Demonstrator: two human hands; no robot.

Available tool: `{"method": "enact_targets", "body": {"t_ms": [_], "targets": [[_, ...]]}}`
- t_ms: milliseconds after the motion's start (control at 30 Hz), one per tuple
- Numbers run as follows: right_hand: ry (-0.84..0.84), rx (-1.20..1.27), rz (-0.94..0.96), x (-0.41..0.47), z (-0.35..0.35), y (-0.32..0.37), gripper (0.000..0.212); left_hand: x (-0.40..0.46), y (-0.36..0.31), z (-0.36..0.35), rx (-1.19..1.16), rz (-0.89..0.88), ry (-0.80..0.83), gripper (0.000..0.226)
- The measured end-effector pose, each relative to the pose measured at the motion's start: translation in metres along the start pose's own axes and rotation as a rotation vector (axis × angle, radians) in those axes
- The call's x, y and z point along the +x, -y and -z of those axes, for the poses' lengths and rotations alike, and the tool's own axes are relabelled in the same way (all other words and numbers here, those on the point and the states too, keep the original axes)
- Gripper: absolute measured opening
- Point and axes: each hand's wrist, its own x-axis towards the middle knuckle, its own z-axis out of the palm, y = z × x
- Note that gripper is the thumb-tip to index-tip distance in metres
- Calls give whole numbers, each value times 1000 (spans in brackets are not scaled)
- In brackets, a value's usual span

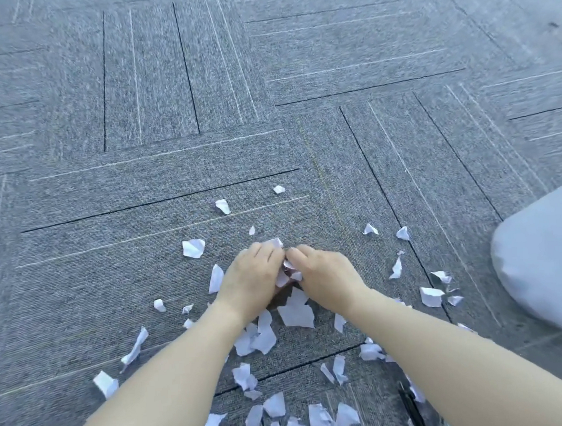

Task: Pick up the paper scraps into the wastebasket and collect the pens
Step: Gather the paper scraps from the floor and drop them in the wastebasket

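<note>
Dozens of white paper scraps [296,316] lie strewn over the grey carpet [149,98], and the two hands meeting in the middle of them make the handiest landmark. Nearest the person, well short of the hands, the scraps are thickest: a ragged band of them runs between the two bare forearms. Just inside the right forearm, down at that near edge, a dark slim thing that may be a pen [412,407] lies on the carpet, partly hidden by the arm; it is too blurred to be sure.

Closer to the hands, a larger scrap sits right behind the wrists, with a loose cluster beside it. Off to the left of the hands a long strip and a few small bits lie well apart from one another; off to the right, several curled pieces are scattered toward a pale rounded object [553,268] that fills the right edge. Whether that is the wastebasket cannot be told from here.

Both hands are palm down on the carpet, fingertips pressed together. The left hand [253,279] has its fingers curled over a small wad of scraps, and the right hand [325,276] curls in against it from the other side, so the paper is pinched between the two. White edges poke out at the gap between the fingers and past the left knuckles.

Beyond the hands only a few stray scraps remain, then bare carpet tiles with thin dark and light lines.
</note>
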Motion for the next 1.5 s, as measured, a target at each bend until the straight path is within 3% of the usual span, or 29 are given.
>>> {"method": "enact_targets", "body": {"t_ms": [100, 167, 200, 267, 367, 467, 600, 733, 867, 967, 1067, 1133, 1267, 1367, 1433, 1500], "targets": [[103, 20, -32, -25, 3, 0, 40, -8, -3, 3, 63, -157, 52, 17], [203, 76, -132, -37, 11, 1, 20, -16, -7, 12, 81, -204, 145, 9], [273, 141, -220, -42, 17, 2, 11, -20, -9, 16, 56, -195, 202, 5], [246, 304, -349, -50, 32, 2, 4, -22, -18, 27, -62, -63, 247, 15], [0, 473, -449, -49, 76, -1, 27, 7, -44, 58, -374, 230, 53, 36], [-339, 526, -515, -42, 146, -9, 31, 66, -96, 103, -682, 318, -172, 43], [-792, 362, -619, -58, 257, -49, 31, 149, -187, 165, -1027, 242, -330, 43], [-964, 259, -878, -128, 328, -104, 38, 205, -281, 190, -1108, 71, -286, 43], [-903, 232, -1104, -192, 342, -134, 35, 238, -356, 186, -1088, 32, -199, 47], [-700, 222, -1218, -214, 329, -156, 35, 251, -389, 169, -990, 73, -83, 46], [-513, 419, -1254, -229, 323, -168, 28, 260, -401, 151, -979, 154, 199, 43], [-525, 409, -1233, -235, 329, -166, 15, 259, -405, 148, -921, 120, 347, 58], [-697, 343, -1196, -229, 341, -156, 16, 250, -395, 152, -1029, 78, 197, 49], [-477, 230, -1227, -216, 341, -152, 26, 242, -369, 154, -1100, 58, 11, 40], [-250, 220, -1263, -208, 341, -146, 50, 233, -343, 159, -1043, 24, -124, 36], [-198, 159, -1251, -198, 343, -137, 60, 218, -310, 162, -961, 6, -204, 32]]}}
